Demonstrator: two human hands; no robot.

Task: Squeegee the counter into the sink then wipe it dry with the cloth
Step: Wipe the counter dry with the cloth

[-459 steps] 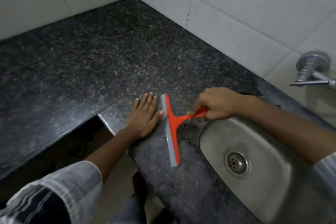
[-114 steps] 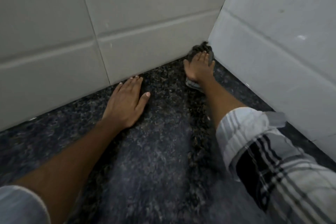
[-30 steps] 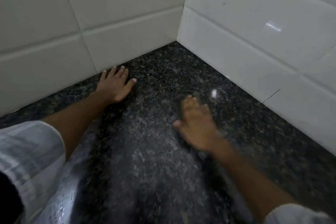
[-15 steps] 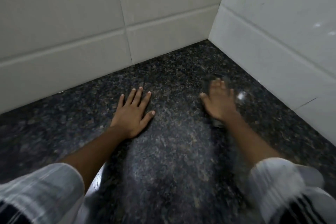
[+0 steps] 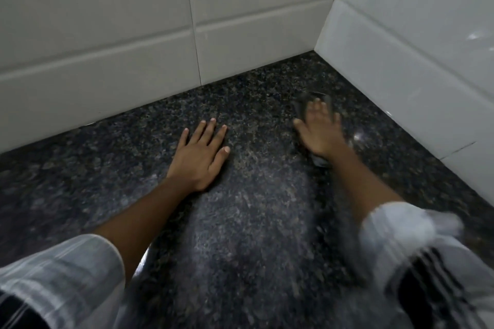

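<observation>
cloth [image 5: 304,104]: dark rag, blurry, sitting on the speckled granite worktop [image 5: 254,222] near the tiled corner | right hand [image 5: 319,132]: flat on top of it, fingers pretty much straight, pressing down | left hand [image 5: 201,155]: spread palm-down on bare worktop, just beside, holding nothing

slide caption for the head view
Right hand presses a dark cloth on the granite counter near the tiled corner; left hand lies flat.
</observation>
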